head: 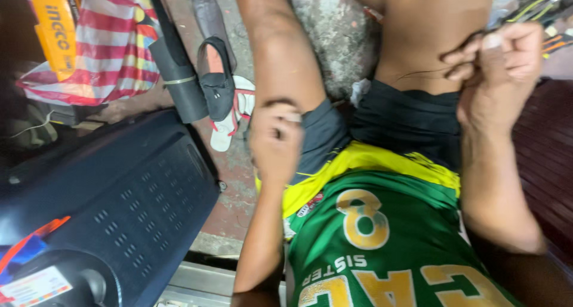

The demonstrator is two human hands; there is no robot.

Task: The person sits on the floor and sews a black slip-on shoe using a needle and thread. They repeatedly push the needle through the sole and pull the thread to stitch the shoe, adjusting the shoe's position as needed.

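I look down along my own body: a green and yellow jersey point(382, 235), dark shorts point(412, 119) and bare thighs. My left hand point(274, 141) is blurred, its fingers curled into a loose fist at the hem of the shorts on my left thigh; I cannot tell whether it holds anything. Over the right thigh, my right hand point(498, 59) has its fingers closed with the thumb pressed against them, touching the skin above the shorts. Nothing clear shows between those fingers.
A large dark perforated appliance panel point(119, 199) lies at the left. Beyond it are a pair of sandals point(224, 98), a rolled dark mat point(179, 74), a red-and-white striped bag point(113, 50) and a yellow box point(57, 26). Hand tools point(552, 14) lie top right beside dark red slats point(549, 157).
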